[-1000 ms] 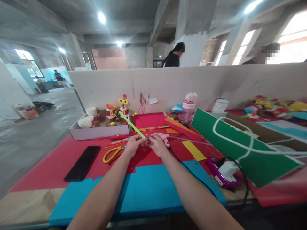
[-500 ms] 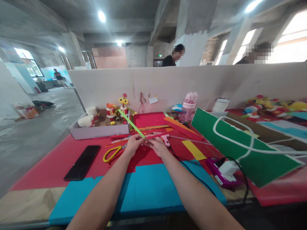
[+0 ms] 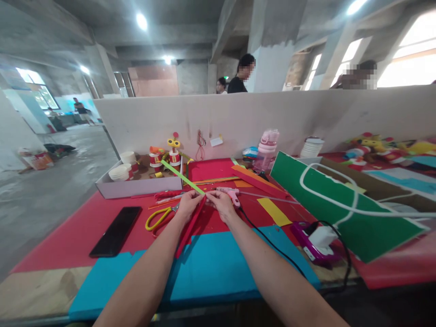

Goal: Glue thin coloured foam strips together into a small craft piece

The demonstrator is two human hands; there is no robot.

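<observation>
Between my hands a green paper strip (image 3: pixel 184 178) and a red paper strip (image 3: pixel 191 225) meet at one end. My left hand (image 3: pixel 190 204) pinches them near the join, the green strip pointing away to the upper left and the red one hanging toward me. My right hand (image 3: pixel 220 203) is closed at the same join, thumb and fingers on the strip ends. Just behind it lies a pink glue gun (image 3: pixel 232 195) with a black cord. Yellow-handled scissors (image 3: pixel 158 219) rest left of my left hand, their blades partly hidden.
A black phone (image 3: pixel 116 231) lies at left on the red table cover. Behind it, a shallow box (image 3: pixel 143 185) holds paper cups and small cup figures. At right stand a green board (image 3: pixel 334 204) and a purple power strip (image 3: pixel 315 245). A blue sheet (image 3: pixel 218 268) covers the front edge.
The red strip has swung from pointing right to hanging toward me, under my left forearm. The green strip's far end has dropped slightly left. Both hands stay at the join.
</observation>
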